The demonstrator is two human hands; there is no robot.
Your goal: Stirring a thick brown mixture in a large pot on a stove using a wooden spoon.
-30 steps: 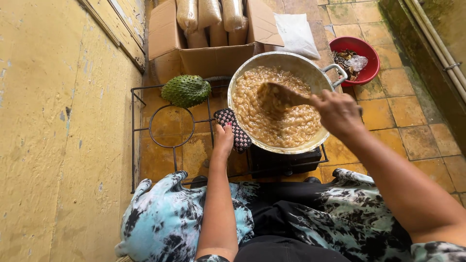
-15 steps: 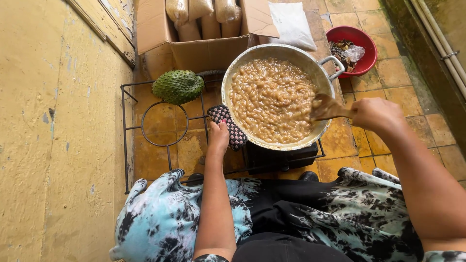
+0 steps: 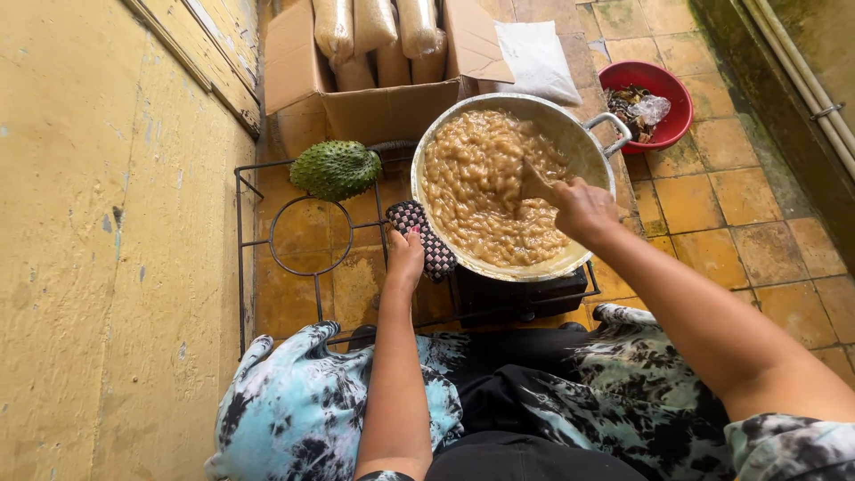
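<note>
A wide metal pan (image 3: 570,138) full of a thick brown mixture (image 3: 481,187) sits on a low burner frame. My right hand (image 3: 581,209) grips a wooden spoon (image 3: 537,183) whose blade is sunk in the mixture at the pan's right side. My left hand (image 3: 405,258) presses a checked pot holder (image 3: 427,240) against the pan's near-left rim.
A spiky green fruit (image 3: 335,169) lies on the black wire stove frame (image 3: 303,236). Behind stands an open cardboard box (image 3: 374,107) with several filled bags, a white bag (image 3: 539,58) and a red bowl (image 3: 659,89). A yellow wall (image 3: 98,249) runs along the left.
My right hand has swung the spoon from the pan's right rim back toward the middle, after a sweep out from the centre. The left hand has stayed on the pot holder.
</note>
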